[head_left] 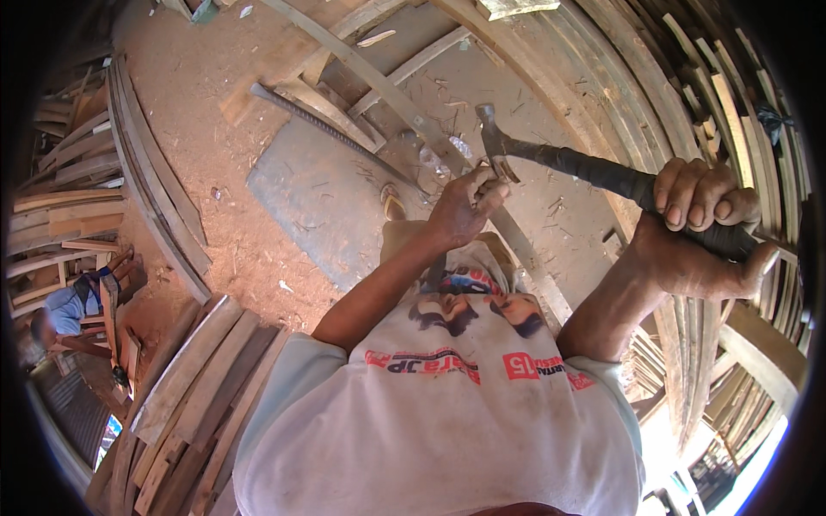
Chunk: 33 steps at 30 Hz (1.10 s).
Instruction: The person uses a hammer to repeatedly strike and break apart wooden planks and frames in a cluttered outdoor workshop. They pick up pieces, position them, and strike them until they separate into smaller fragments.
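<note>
Where the left side of the frame begins, stacked boards (pixel 73 219) line the edge, and a seated person in a blue top (pixel 69 305) appears below them at lower left. Long planks (pixel 151 163) curve down the upper left, and a bundle of rough timbers (pixel 194 378) fills the lower left. Next, a flat grey sheet (pixel 301 193) covers part of the reddish, debris-strewn floor (pixel 237 228). A ribbed metal bar (pixel 320 123) slants across it at upper centre, its upper end flattened.

A narrow wooden strip (pixel 419 119) runs diagonally from the top edge toward the centre. The left hand (pixel 469 205) is positioned over this strip at centre, fingers curled narrow with the tips drawn together; whether a small item is pinched between them cannot be told.

The hammer (pixel 564 160) lies right of centre, its head directly beside the left fingertips; contact there cannot be confirmed. The head is dull, dark grey metal, elongated, with a brownish lower end. The handle slopes down to the right: slim and dark near the head, then thicker under black wrapping. The right hand (pixel 701 219) is closed around the wrapped grip, thumb extended toward the right. Long beams (pixel 594 77) and stacked lumber (pixel 731 112) occupy the upper right.
</note>
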Available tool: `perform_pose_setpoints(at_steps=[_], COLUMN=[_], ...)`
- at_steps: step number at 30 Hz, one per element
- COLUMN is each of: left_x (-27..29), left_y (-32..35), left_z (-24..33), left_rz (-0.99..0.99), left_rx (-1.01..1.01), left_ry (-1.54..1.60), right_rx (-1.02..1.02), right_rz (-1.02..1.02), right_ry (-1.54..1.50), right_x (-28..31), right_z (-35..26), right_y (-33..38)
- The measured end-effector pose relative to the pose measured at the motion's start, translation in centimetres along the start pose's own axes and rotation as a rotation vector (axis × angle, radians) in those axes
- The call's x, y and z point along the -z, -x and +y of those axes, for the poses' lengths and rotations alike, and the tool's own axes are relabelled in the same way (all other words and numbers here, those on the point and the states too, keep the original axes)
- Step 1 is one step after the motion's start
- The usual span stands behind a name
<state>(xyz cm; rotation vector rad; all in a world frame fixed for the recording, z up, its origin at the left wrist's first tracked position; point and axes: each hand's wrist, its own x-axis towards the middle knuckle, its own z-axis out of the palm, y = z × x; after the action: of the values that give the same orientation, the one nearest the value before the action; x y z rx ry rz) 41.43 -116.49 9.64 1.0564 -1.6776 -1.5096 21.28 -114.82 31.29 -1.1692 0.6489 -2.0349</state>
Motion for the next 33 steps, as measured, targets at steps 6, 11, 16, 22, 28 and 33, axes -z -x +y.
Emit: perform_pose_setpoints(at_steps=[6,11,16,22,28,33], left_x=[-0.9,0.1,6.5,11.9,9.1,4.7], left_y=[1.8,1.9,0.9,-3.8,-3.2,-1.6], left_z=[0.1,-0.4,-2.5,-5.3,-1.0,-2.0], left_rz=[-0.124,-0.086,0.175,0.431,-0.006,-0.245], left_rx=[0.273,0.131,0.292,0.128,0.15,0.377], left_ry=[0.337,0.175,0.149,0.142,0.377,0.915], right_rx=[0.003,0.045,0.101,0.03,0.078,0.098], right_rz=[0.146,0.158,0.097,0.12,0.091,0.178], right_ry=[0.042,0.09,0.166,0.104,0.198,0.185], right_x=[0.3,-0.8,-2.2,-4.1,-7.1,-7.4], right_z=[0.2,0.1,1.4,5.9,4.7,5.0], right_y=[2.0,2.1,1.6,1.2,0.3,0.6])
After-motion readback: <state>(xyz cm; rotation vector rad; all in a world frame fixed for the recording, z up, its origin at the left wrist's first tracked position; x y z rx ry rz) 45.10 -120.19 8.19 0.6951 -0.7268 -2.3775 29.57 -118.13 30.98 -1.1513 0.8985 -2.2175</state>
